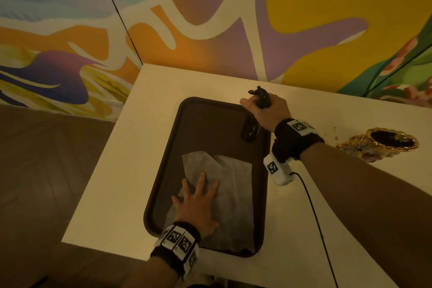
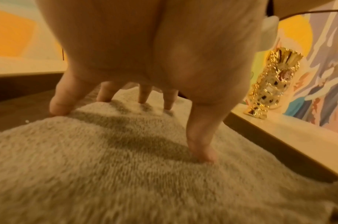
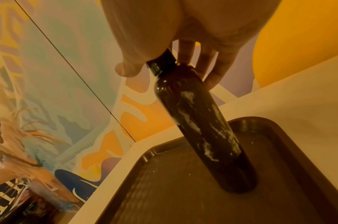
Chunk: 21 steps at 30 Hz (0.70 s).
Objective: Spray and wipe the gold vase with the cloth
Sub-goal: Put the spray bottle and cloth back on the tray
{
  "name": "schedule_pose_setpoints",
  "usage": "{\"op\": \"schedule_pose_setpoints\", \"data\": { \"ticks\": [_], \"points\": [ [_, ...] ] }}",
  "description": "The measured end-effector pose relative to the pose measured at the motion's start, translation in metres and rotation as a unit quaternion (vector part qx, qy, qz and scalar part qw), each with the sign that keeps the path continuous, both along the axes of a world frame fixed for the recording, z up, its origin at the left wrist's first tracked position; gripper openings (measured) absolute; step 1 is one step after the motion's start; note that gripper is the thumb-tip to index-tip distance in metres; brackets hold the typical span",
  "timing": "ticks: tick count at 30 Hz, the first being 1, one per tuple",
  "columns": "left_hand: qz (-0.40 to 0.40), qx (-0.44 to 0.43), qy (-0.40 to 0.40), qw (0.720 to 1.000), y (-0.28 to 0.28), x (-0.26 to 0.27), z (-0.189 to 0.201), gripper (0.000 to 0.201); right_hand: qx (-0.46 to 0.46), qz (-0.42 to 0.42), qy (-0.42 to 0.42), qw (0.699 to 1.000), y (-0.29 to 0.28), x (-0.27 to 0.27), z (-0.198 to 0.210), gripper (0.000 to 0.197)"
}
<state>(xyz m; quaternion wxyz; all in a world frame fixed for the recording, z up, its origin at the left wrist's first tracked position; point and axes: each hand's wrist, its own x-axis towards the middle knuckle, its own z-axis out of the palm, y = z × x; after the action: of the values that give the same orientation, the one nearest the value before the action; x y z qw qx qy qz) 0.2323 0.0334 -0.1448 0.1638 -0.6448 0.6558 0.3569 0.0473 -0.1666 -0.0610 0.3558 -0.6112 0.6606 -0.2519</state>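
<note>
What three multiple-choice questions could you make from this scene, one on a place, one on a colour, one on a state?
1. Where is the cloth?
A. in the tray
B. on the floor
C. draped over the vase

2. What colour is the tray?
A. white
B. dark brown
C. green

3. What is the right hand doing?
A. resting flat on the table
B. holding the cloth
C. gripping the bottle

Answers: A, the cloth lies in the tray under the left hand; B, its rim and floor look dark brown; C, fingers curl round the bottle's top, its base in the tray.
</note>
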Motion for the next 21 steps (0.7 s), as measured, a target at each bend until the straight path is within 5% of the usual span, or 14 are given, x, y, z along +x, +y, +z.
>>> {"op": "schedule_pose_setpoints", "data": {
  "ticks": [3, 8, 10, 12, 14, 17, 21],
  "points": [
    [0.082, -0.068, 0.047, 0.993, -0.01, 0.01, 0.014, 0.089, 0.005, 0.019, 0.034, 0.999, 0.002, -0.006, -0.004, 0.043],
    [0.31, -0.107, 0.101, 0.939, -0.066, 0.039, 0.016, 0.055, 0.044, 0.017, 0.074, 0.996, 0.017, -0.037, -0.003, 0.079],
    [0.328, -0.068, 0.083, 0.939, -0.086, 0.041, 0.017, 0.056, 0.08, -0.032, 0.09, 0.992, 0.042, -0.048, -0.015, 0.054],
    [0.315, -0.062, 0.069, 0.945, -0.097, 0.038, 0.016, 0.048, 0.175, 0.006, 0.131, 0.976, 0.073, -0.04, -0.039, 0.025],
    [0.276, -0.063, 0.054, 0.957, -0.101, 0.033, 0.015, 0.033, 0.224, 0.122, 0.224, 0.941, 0.096, -0.019, -0.065, 0.022],
    [0.235, -0.087, 0.06, 0.966, -0.102, 0.034, 0.009, 0.018, 0.15, 0.2, 0.29, 0.924, 0.099, 0.007, -0.082, 0.024],
    [0.241, -0.209, 0.096, 0.943, -0.113, 0.051, 0.009, 0.021, 0.146, 0.12, 0.246, 0.951, 0.09, 0.001, -0.083, 0.005]
  ]
}}
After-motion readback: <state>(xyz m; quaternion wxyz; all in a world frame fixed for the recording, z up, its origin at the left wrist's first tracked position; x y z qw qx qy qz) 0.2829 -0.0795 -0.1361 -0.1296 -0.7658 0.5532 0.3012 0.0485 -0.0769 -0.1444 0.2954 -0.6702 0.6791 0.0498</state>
